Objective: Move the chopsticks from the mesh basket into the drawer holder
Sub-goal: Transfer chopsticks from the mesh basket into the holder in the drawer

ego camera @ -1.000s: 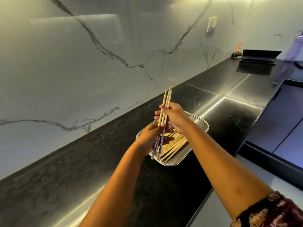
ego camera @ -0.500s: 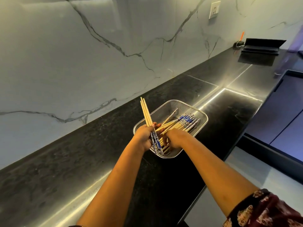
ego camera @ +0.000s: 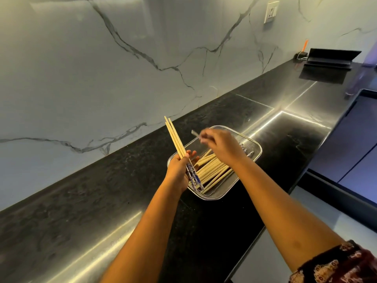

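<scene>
Nearest the camera, a patterned sleeve [ego camera: 336, 264] edges the right arm, and I have both forearms stretched over the black countertop [ego camera: 122, 190]. The left hand [ego camera: 179, 172] is curled round a small bundle [ego camera: 176, 139] of chopsticks. Their pale tips tilt up toward the wall and their blue-patterned ends hang just inside the near corner of the mesh basket [ego camera: 257, 147] — I park it there as my collecting hand, so each new stick has little way to go. Just beside it the loose chopsticks [ego camera: 212, 170] lie roughly parallel on the mesh, most of the load by my reckoning, so the job looks early. Above the basket's far half the right hand [ego camera: 222, 146] is blurred. It seems to pinch a single chopstick [ego camera: 195, 134] between fingertips, the free end poking toward the wall, and I judge it is bound for the bundle. The drawer holder is nowhere in view — gathering a handful first should spare repeated trips. Farther off, the counter runs to a black device [ego camera: 330, 58], under a socket [ego camera: 271, 12] on the marble wall [ego camera: 102, 78].
</scene>
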Available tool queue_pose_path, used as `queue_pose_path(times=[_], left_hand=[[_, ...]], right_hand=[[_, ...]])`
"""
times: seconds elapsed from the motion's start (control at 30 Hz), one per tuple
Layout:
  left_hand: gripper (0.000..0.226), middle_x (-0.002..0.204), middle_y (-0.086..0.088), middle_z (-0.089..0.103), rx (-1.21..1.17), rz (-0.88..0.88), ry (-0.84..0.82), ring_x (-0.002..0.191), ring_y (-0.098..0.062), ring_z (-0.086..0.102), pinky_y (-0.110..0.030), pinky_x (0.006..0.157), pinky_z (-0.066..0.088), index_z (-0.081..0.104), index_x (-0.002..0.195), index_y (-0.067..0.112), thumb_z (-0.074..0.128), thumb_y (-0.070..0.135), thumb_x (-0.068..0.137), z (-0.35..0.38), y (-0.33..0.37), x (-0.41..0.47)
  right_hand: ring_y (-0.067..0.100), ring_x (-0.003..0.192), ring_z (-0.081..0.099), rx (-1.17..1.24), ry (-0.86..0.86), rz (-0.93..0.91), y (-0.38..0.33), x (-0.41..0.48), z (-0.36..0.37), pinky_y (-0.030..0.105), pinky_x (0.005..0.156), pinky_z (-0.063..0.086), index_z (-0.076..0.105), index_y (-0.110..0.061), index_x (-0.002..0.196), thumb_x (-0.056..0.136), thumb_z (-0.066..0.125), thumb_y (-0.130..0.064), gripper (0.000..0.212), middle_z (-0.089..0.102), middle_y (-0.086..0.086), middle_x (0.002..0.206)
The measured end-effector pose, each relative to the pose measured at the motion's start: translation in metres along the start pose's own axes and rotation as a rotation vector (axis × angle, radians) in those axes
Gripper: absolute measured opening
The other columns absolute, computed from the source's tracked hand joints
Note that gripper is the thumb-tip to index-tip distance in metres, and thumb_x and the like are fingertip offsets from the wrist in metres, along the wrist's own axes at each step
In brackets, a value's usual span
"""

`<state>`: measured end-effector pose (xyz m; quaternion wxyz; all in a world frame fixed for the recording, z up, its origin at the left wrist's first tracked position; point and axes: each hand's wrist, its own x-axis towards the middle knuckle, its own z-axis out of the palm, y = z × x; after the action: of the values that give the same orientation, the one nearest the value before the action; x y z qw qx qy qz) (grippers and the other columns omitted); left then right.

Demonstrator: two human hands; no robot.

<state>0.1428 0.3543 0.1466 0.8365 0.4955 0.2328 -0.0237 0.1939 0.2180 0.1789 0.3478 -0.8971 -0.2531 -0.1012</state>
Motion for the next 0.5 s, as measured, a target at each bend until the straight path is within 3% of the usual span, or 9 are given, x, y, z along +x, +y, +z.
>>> queue_pose_path(times=[0.17,0.3,0.4,0.5], left_hand=[[0.021,0.106,-0.01,0.068,0.039,0.104,-0.12,0.099,-0.021,0.064,-0.031,0.077,0.05,0.059,0.11,0.007,0.043,0.012,0.097,0.009,0.008,-0.009],[0.027,0.107,-0.013,0.068,0.096,0.153,-0.257,0.097,-0.021,0.066,-0.033,0.082,0.054,0.054,0.12,0.002,0.043,0.011,0.097,0.015,0.013,-0.017],[0.027,0.097,-0.01,0.07,0.013,0.102,-0.338,0.081,-0.019,0.07,-0.03,0.071,0.058,0.052,0.12,0.002,0.041,0.012,0.098,0.017,0.016,-0.023],[0.028,0.088,-0.009,0.068,-0.052,0.052,-0.417,0.07,-0.016,0.068,-0.027,0.067,0.058,0.052,0.12,-0.001,0.04,0.011,0.098,0.017,0.018,-0.028]], right_hand=[[-0.003,0.071,0.063,0.416,0.291,0.135,-0.029,0.034,-0.01,0.006,0.059,0.052,0.064,-0.006,0.108,0.093,0.057,-0.013,0.018,0.067,-0.003,0.09],[0.01,0.077,0.068,0.477,0.278,0.283,-0.033,0.046,-0.007,0.024,0.072,0.058,0.067,-0.009,0.105,0.092,0.06,-0.018,0.018,0.072,0.004,0.096],[0.014,0.09,0.066,0.501,0.262,0.384,-0.031,0.046,-0.003,0.025,0.073,0.056,0.068,-0.01,0.108,0.09,0.063,-0.021,0.022,0.069,0.007,0.105],[0.02,0.093,0.068,0.595,0.192,0.467,-0.031,0.04,0.001,0.034,0.076,0.06,0.066,-0.01,0.112,0.09,0.063,-0.022,0.025,0.067,0.009,0.109]])
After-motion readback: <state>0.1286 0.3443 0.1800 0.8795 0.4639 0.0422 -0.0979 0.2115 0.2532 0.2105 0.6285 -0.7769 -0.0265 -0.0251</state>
